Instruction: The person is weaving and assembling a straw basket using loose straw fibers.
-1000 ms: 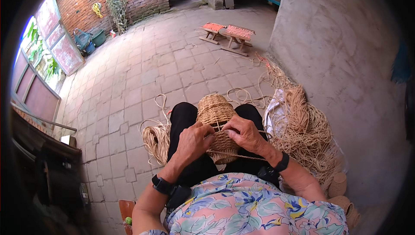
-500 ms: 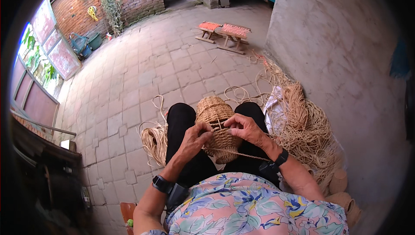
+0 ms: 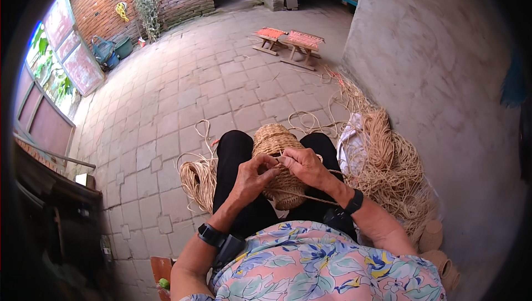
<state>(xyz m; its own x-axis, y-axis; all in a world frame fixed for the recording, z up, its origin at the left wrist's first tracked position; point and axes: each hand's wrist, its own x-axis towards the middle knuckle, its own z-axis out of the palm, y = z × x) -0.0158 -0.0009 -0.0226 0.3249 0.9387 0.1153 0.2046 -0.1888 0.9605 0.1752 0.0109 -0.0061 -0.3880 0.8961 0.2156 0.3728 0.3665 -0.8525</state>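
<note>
Between my knees rests a woven straw basket (image 3: pixel 274 137), tan and rounded, lying on its side with a narrower end toward me. My left hand (image 3: pixel 254 179) pinches at the basket's weave with thumb and fingers closed. Right beside it, my right hand (image 3: pixel 306 167) is closed in a pinch on a thin cord at the same spot; its fingertips nearly touch the left ones. A length of the tan cord (image 3: pixel 313 197) runs across the basket's near end toward the right. The fingers hide the exact point where cord and weave meet.
A large heap of tan cord (image 3: pixel 399 162) lies along the wall on my right, with small woven pieces (image 3: pixel 431 235) nearer me. A coiled bundle (image 3: pixel 197 182) sits by my left knee. Two low stools (image 3: pixel 303 40) with red woven seats stand ahead on the paving.
My right hand has moved left and closed in beside my left hand, over the strand that stuck up from the weave. The basket stays between my knees.
</note>
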